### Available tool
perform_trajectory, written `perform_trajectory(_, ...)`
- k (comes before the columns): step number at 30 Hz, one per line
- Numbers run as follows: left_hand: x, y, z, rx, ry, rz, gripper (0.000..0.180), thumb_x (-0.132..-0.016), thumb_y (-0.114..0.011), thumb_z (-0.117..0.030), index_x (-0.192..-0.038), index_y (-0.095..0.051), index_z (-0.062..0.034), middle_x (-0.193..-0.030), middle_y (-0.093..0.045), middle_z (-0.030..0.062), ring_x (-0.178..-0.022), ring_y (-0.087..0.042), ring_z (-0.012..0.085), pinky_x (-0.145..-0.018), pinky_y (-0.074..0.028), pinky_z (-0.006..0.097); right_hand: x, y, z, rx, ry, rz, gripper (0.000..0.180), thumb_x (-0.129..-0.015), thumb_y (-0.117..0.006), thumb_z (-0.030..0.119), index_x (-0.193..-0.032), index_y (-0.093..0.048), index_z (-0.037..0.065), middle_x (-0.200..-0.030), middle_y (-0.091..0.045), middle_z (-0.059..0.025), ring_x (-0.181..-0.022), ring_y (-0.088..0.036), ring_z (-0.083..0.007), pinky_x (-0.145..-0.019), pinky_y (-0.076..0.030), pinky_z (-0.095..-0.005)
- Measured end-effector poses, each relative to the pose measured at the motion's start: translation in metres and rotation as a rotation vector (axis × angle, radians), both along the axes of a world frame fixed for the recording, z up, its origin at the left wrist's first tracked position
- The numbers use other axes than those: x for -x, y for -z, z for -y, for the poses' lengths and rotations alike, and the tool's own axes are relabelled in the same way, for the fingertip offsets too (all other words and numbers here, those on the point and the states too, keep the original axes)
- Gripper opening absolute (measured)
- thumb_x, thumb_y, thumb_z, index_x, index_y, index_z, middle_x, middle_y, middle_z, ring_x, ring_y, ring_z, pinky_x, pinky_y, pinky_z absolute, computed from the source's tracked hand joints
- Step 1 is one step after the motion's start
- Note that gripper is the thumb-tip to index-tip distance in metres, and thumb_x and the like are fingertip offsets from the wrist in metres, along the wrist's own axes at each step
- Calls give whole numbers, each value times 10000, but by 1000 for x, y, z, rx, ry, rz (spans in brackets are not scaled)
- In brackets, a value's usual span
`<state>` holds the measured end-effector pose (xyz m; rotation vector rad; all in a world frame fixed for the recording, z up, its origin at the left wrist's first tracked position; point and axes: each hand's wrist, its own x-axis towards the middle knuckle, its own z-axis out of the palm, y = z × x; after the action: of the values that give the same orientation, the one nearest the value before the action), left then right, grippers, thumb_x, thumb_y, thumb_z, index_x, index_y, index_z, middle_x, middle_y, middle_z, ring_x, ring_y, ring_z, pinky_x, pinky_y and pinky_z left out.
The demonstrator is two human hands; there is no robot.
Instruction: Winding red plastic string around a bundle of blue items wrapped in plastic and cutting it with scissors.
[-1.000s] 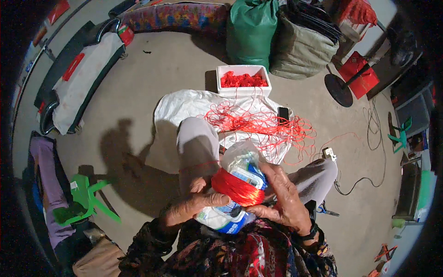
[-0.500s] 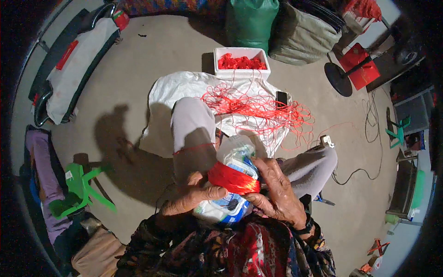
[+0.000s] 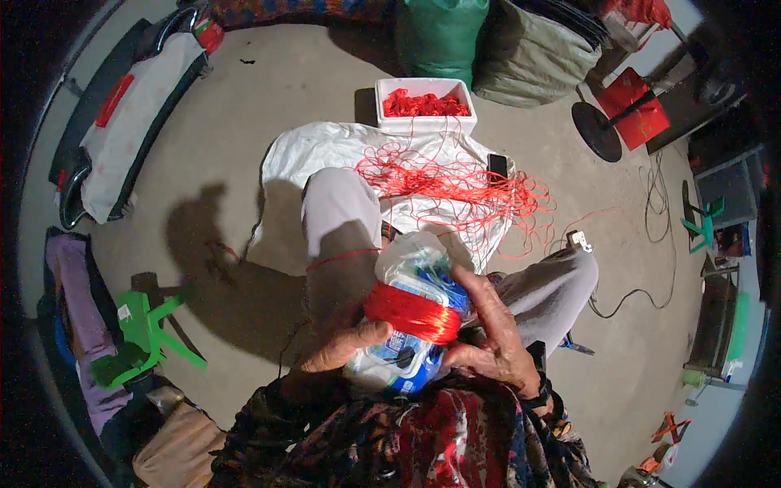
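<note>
From here I see the red coil [image 3: 413,314] wrapped around the blue-and-white packet [image 3: 407,355], near six o'clock. The left hand [image 3: 343,348] grips the packet from nine, the right hand [image 3: 496,342] from three; slackening fingers could let turns slip. Tugging could knot the loose tangle [image 3: 443,185] around twelve.

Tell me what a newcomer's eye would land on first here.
First, the bright red band of cord wound around the blue-and-white pack, held between the left hand and right hand. Ahead, a loose red tangle sprawls over the white sheet; at its far edge, the white box holds more red.
</note>
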<state>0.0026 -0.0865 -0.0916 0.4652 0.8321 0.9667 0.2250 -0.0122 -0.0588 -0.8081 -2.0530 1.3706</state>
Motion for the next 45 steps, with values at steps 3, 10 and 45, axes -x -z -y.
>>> perform_trajectory(3, -3, 5, -3, -1, -15, 104, 537, -833, -693, -325, -1261, -524, -48, -1105, -606, 49, -1029, -555, 169, -955, -409, 317, -5, 27, 6, 52, 102, -95, 1017, -602, -833, 439, -1397, -361, 14, -1372, -432, -184, -1296, -404, -309, -1058, -341, -400)
perform_trajectory(10, -6, 14, -15, -21, -6, 149, 518, -841, -679, -304, -1261, -519, -46, -1102, -603, 53, -1027, -554, 170, -957, -406, 315, -3, 35, 9, 5, 50, -213, 828, -703, -783, 388, -1347, -424, 13, -1346, -459, -179, -1254, -431, -338, -1036, -354, -424)
perform_trajectory(45, -24, 26, -39, -236, -42, 146, 430, -879, -612, -197, -1260, -497, -36, -1087, -588, 73, -1019, -547, 175, -967, -389, 307, -5, 6, -14, -120, 158, -372, 748, -715, -791, 336, -1325, -460, 57, -1287, -482, -172, -1202, -463, -333, -1014, -379, -417)
